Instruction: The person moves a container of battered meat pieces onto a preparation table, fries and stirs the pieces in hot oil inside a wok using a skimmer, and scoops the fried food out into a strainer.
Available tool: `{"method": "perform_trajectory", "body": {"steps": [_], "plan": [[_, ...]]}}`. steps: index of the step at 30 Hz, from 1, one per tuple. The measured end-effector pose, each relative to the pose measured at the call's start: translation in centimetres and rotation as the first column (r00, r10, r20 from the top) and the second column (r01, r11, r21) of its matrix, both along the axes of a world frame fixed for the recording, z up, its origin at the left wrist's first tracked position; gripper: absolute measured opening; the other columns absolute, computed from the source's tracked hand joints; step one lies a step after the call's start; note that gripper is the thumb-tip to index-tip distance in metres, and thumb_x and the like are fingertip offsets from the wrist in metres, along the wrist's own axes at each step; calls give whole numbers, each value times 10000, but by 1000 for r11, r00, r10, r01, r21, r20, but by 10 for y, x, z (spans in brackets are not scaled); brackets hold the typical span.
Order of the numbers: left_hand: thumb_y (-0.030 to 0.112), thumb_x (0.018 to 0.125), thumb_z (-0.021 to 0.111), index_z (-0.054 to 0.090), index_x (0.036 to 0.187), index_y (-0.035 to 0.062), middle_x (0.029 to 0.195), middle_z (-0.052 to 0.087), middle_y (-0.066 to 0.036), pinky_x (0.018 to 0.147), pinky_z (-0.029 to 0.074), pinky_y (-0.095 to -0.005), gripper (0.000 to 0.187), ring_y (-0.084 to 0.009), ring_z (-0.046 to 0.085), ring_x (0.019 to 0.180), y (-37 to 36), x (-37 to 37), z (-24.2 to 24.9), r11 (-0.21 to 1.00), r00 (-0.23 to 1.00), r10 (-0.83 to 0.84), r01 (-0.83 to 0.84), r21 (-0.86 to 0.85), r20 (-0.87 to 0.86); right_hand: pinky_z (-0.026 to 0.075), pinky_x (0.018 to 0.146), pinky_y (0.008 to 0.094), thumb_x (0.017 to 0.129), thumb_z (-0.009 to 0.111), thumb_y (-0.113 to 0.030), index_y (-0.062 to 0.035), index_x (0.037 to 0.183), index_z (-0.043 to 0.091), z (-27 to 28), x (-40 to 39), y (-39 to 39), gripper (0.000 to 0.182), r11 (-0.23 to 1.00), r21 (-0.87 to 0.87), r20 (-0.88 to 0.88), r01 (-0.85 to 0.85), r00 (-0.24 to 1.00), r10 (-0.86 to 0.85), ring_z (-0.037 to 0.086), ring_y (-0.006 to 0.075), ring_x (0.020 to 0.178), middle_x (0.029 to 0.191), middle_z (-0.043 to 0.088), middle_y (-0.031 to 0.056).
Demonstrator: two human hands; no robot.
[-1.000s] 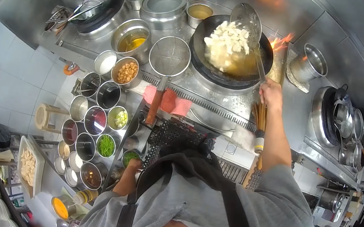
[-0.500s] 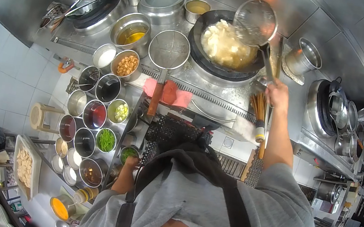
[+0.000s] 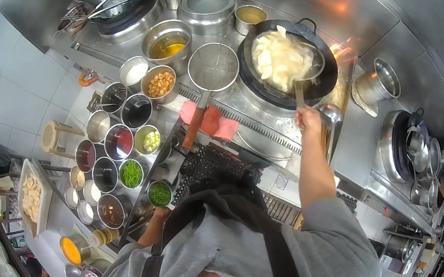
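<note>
My right hand [image 3: 308, 119] is closed around the handle of a round wire strainer [image 3: 300, 93]. The strainer's head is down in the black wok [image 3: 329, 77], at the right side of a heap of pale, wet food pieces [image 3: 274, 56]. Some of its rim is covered by the food. Low at the counter's edge is my left hand [image 3: 161, 212], just below a metal pot of chopped green herbs [image 3: 160, 194]. Its fingers are too small and partly hidden to make out.
Flames [image 3: 342, 50] rise behind the wok's right side. A second strainer [image 3: 213, 66] lies left of it across a pot rim, over pink cloths [image 3: 210, 120]. Several metal pots with sauces, peanut-like pieces [image 3: 161, 85] and cut greens [image 3: 131, 173] stand left. A ladle [image 3: 331, 111] rests right of the wok.
The strainer has come down from above the wok's right edge into the food. My right hand moved left and lower toward the wok. My left hand shifted slightly down from the herb pot.
</note>
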State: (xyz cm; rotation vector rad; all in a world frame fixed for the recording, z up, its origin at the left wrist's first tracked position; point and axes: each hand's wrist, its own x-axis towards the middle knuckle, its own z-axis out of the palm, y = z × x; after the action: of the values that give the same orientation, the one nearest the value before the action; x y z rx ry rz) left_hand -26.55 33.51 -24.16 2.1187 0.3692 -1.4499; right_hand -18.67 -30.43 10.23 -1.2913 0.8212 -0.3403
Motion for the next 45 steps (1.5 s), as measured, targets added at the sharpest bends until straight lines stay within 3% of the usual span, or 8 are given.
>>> {"method": "perform_trajectory", "body": {"steps": [9,15,24,26,28,32,34,45], "plan": [[141,812,590,632,1058,104,856,688,-53,585,546,-310,252,-199,672,718,-19,33,39,899,896,438,-438,-9,67,245,275,260,802,568,-64,52,1149,549,32,23,-49,366,980,-157,-7,-120,993,121,441,136,316,554,545,53],[142,826,567,636,1015,95,844,679,-67,568,543,-328,207,-202,670,706,-6,41,-4,980,969,-195,197,6,150,261,279,279,821,539,-40,24,1309,462,90,-36,-19,498,911,-395,-129,-121,989,76,406,118,306,515,505,38],[143,847,532,642,951,82,826,667,-90,543,538,-355,164,-208,668,688,-22,63,-31,417,366,-888,896,150,279,246,282,265,821,551,-58,1,1188,573,102,-79,13,372,953,-298,-105,-50,994,19,390,108,300,527,507,28],[138,853,516,647,902,79,825,662,-98,535,532,-359,151,-207,666,677,-30,72,-26,424,386,-871,903,68,303,244,280,257,821,551,-64,22,1123,585,94,-86,6,316,955,-296,-83,-35,996,10,388,104,298,527,512,29],[123,837,539,642,834,83,862,676,-96,537,527,-344,110,-209,667,664,-42,76,-19,984,998,-53,57,-168,24,241,277,254,823,550,-67,46,1071,580,90,-93,-7,274,968,-249,-67,-26,998,10,389,104,297,530,519,33],[131,822,556,648,835,86,907,672,-115,609,537,-370,103,-252,669,733,-49,83,-17,967,987,-113,136,-215,117,240,277,252,825,551,-71,53,989,591,105,-103,-33,210,968,-249,-18,11,1000,-16,388,102,296,535,523,35],[150,799,587,653,881,94,933,667,-120,693,533,-411,119,-289,657,831,-51,88,-16,352,114,-799,885,306,590,237,277,247,829,549,-76,48,949,601,115,-105,-57,181,957,-287,4,46,999,-47,394,105,298,536,524,38],[199,782,617,651,847,73,847,659,-120,626,530,-402,146,-270,654,753,-104,58,20,949,931,-313,317,11,187,431,893,478,788,517,-116,-98,1137,617,33,-41,-252,363,386,-862,-470,-330,806,-360,560,402,1018,1007,611,247]]}}
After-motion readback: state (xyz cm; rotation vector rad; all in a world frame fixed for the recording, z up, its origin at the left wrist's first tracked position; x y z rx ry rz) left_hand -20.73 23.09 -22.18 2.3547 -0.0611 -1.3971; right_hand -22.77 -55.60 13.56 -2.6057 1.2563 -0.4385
